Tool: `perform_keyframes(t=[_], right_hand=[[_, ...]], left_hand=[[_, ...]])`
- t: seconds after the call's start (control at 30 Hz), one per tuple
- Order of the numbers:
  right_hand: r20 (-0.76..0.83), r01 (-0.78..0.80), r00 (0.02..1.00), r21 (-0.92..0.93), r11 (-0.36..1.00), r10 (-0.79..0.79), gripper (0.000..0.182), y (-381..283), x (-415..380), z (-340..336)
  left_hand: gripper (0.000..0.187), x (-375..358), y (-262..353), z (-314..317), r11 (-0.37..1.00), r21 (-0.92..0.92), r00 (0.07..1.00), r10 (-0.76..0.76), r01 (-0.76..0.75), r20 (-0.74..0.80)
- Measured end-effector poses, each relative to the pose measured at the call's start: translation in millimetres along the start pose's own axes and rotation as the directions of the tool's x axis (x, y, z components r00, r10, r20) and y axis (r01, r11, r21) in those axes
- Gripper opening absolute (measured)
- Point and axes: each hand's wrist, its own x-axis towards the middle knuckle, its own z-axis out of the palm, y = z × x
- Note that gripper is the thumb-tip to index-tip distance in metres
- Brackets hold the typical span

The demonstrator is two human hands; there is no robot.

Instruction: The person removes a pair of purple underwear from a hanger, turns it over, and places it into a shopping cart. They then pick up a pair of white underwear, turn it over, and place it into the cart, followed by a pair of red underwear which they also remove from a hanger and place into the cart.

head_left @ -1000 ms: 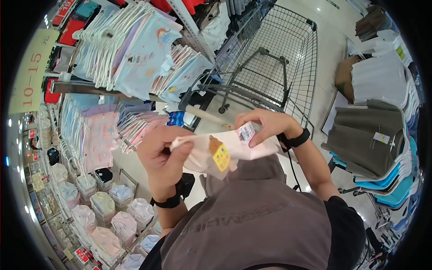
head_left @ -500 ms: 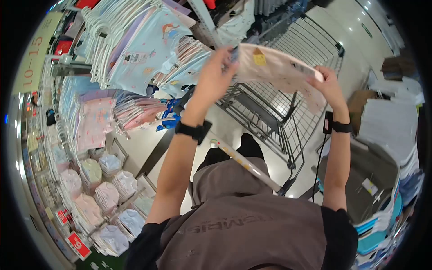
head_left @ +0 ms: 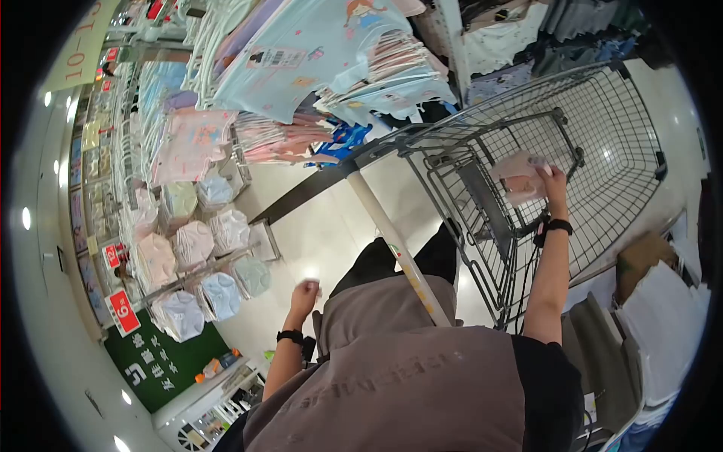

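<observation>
My right hand [head_left: 553,184] is closed on a pale pink packet [head_left: 520,178] with a see-through look, held by its edge above the shopping cart [head_left: 482,203]. My left hand [head_left: 303,297] hangs low at my left side, away from the cart and racks. Its fingers are curled, and whether anything small is in them cannot be made out. The cart's pale handle bar [head_left: 384,226] crosses in front of my waist, touched by neither hand.
Light blue children's garments [head_left: 301,60] hang on a rack ahead. Left of me, several stacks of folded underwear [head_left: 192,245] hang near red price signs [head_left: 123,311]. Grey and white goods [head_left: 655,331] stand at the right. Pale floor [head_left: 301,226] lies between rack and cart.
My left hand has let go of the pink packet and dropped to my side. My right hand has lowered the packet over the cart. The view has shifted.
</observation>
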Motion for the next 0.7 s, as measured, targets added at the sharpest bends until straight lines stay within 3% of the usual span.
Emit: perform_keyframes(t=[0.03,0.1,0.17,0.2,0.23,0.27,0.37,0.4,0.43,0.47,0.5,0.53,0.6,0.63,0.67,0.7], right_hand=[[-0.051,-0.040,0.998,0.082,0.996,0.045,0.033,20.1,-2.6,-1.2],[-0.192,-0.126,0.976,-0.125,0.984,0.101,0.039,78.1,-0.9,-7.6],[-0.280,-0.287,0.935,-0.239,0.928,0.217,0.044,150.3,-1.0,-15.4],[-0.278,-0.285,0.936,-0.236,0.929,0.216,0.044,178.0,-2.4,-18.1],[-0.350,-0.421,0.887,-0.341,0.841,0.302,0.045,202.1,-4.3,-21.8],[-0.430,-0.545,0.824,-0.427,0.721,0.369,0.046,212.6,-3.6,-22.3],[-0.340,-0.604,0.795,-0.520,0.604,0.502,0.054,174.4,-10.0,-23.8],[-0.362,-0.584,0.802,-0.644,0.493,0.476,0.059,167.7,-9.6,-20.1],[-0.245,-0.416,0.897,-0.750,0.514,0.368,0.060,174.7,-7.4,-21.5],[-0.069,-0.275,0.924,-0.804,0.527,0.377,0.060,125.4,-17.6,-17.9],[-0.093,-0.128,0.991,-0.884,0.449,0.101,0.063,131.4,-24.1,-9.7],[0.034,-0.005,0.997,-0.837,0.547,0.062,0.060,107.9,-33.9,-4.2],[0.145,0.272,0.958,-0.724,0.634,-0.246,0.047,-10.9,-103.4,30.4],[0.147,0.308,0.947,-0.663,0.682,-0.284,0.041,-104.6,-155.3,53.4],[0.176,0.311,0.950,-0.606,0.732,-0.258,0.039,-167.5,-198.8,71.7],[0.192,0.311,0.950,-0.516,0.799,-0.245,0.041,-199.1,-235.7,88.3]], left_hand=[[0.027,-4.9,-59.2,-3.9,0.993,0.056,0.993,-0.107,0.105,0.040],[0.024,-48.9,-99.2,-9.5,0.969,0.218,0.981,-0.146,0.117,0.124],[0.023,-89.5,-58.5,-19.4,0.828,0.550,0.931,-0.278,0.108,0.236],[0.023,-91.4,-54.0,-22.0,0.828,0.550,0.932,-0.277,0.109,0.232],[0.023,-93.2,-52.9,-23.0,0.905,0.281,0.913,-0.372,0.319,0.165],[0.023,-93.0,-52.5,-23.6,0.875,-0.027,0.870,-0.476,0.483,0.131],[0.026,-55.3,-53.4,-33.2,0.972,-0.054,0.972,-0.226,0.229,0.056],[0.031,-43.6,-31.2,-32.3,0.985,-0.062,0.986,-0.158,0.161,0.053],[0.035,-35.7,6.3,-28.0,0.988,-0.083,0.991,-0.129,0.132,0.046],[0.040,-35.5,60.9,-20.9,0.990,-0.126,0.998,-0.060,0.063,0.026],[0.045,-33.0,108.5,-10.4,0.967,-0.253,0.999,0.038,-0.037,-0.001],[0.051,-37.1,155.7,0.8,0.894,-0.392,0.971,0.240,-0.215,0.013],[0.062,-44.8,232.7,35.4,0.716,-0.565,0.874,0.486,-0.411,-0.021],[0.062,-38.8,252.5,60.9,0.661,-0.564,0.812,0.583,-0.494,-0.027],[0.058,-33.6,264.8,76.7,0.717,-0.349,0.764,0.645,-0.603,0.005],[0.062,-55.4,290.6,89.2,0.576,-0.538,0.730,0.675,-0.615,-0.112]])
